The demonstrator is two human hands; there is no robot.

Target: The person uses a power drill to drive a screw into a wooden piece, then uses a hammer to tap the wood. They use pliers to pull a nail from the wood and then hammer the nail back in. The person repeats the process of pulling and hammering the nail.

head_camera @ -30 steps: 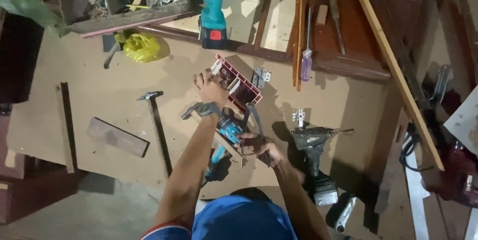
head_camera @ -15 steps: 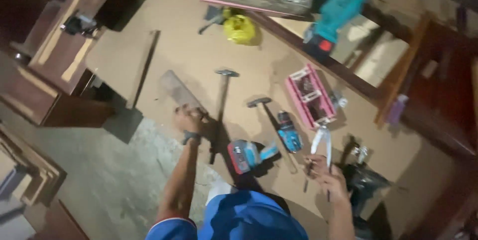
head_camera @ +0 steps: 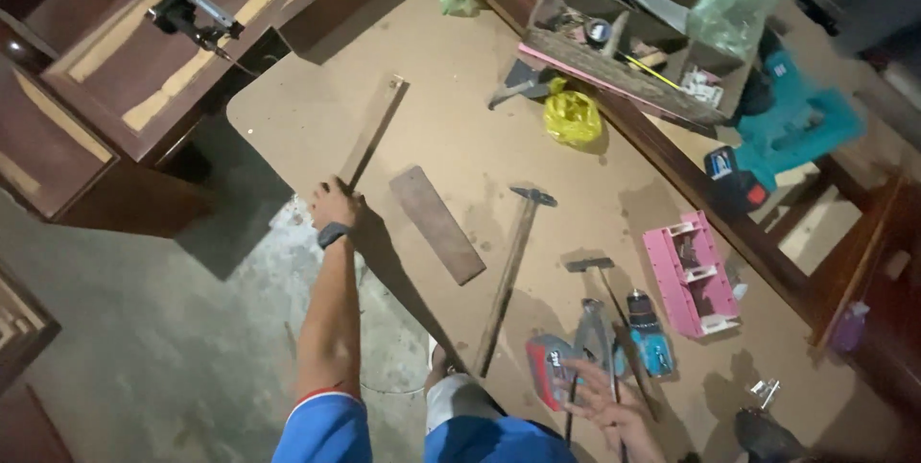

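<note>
Brown board on the floor | on it: thin wood strip, flat wood piece, two hammers, pliers, pink plastic tray, yellow bag, small blue drill

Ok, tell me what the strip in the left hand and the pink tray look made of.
The long strip that the left hand grips looks like bare wood: dull brown, straight-edged, matte, though a dark coating can't be ruled out. The pink tray looks like moulded plastic: even bright colour, thin compartment walls, slight sheen.
</note>
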